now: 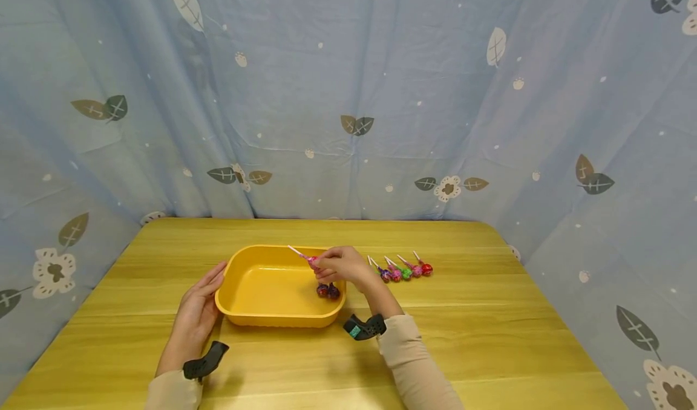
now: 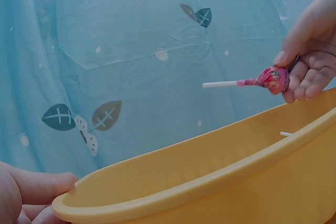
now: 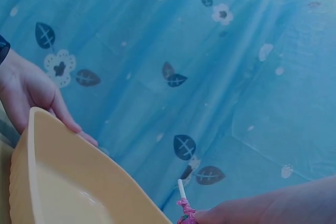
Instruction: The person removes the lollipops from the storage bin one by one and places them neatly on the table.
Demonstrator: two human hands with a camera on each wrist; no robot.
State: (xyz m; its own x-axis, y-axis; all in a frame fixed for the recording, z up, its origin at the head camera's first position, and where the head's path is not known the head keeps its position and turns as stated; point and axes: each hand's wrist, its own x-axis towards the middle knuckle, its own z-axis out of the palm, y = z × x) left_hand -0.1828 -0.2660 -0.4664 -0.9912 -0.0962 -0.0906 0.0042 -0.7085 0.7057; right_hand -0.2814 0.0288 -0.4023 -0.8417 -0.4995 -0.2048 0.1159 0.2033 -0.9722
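Note:
My right hand point(image 1: 340, 265) pinches a pink-wrapped lollipop point(image 2: 273, 81) by its candy end. Its white stick points left, above the yellow plastic tub point(image 1: 256, 319). Two dark-wrapped lollipops point(image 1: 328, 291) lie inside the tub at its right end. At the tub's left end, my left hand point(image 1: 198, 307) holds the rim, with the thumb and fingertips at the edge in the left wrist view. Only part of the right hand shows in the right wrist view, where the pink lollipop point(image 3: 186, 211) is cut off at the bottom.
Right of the tub, several lollipops point(image 1: 406, 273) in purple, pink, green and red wrappers lie in a row on the wooden table point(image 1: 468, 319). A blue patterned curtain point(image 1: 305, 95) hangs behind the table and along both sides.

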